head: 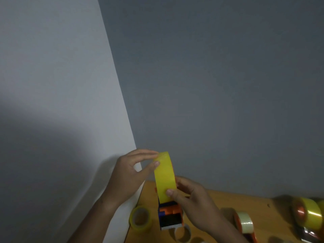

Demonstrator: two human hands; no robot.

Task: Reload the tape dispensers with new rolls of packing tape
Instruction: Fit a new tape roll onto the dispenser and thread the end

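Note:
An orange and blue tape dispenser (170, 216) with a yellow tape roll (165, 176) on it is held up above the wooden table (219, 200). My left hand (130, 174) pinches the top edge of the yellow roll between thumb and fingers. My right hand (189, 197) grips the roll and dispenser from the right, thumb pressed on the roll's face. The dispenser's serrated blade end points toward me.
A yellow tape roll (140, 218) lies flat at the table's left edge. A second dispenser with pale tape (244, 223) and a yellow roll with an orange core (308, 213) stand to the right. An empty cardboard core (182, 234) lies near the front. Grey walls rise behind.

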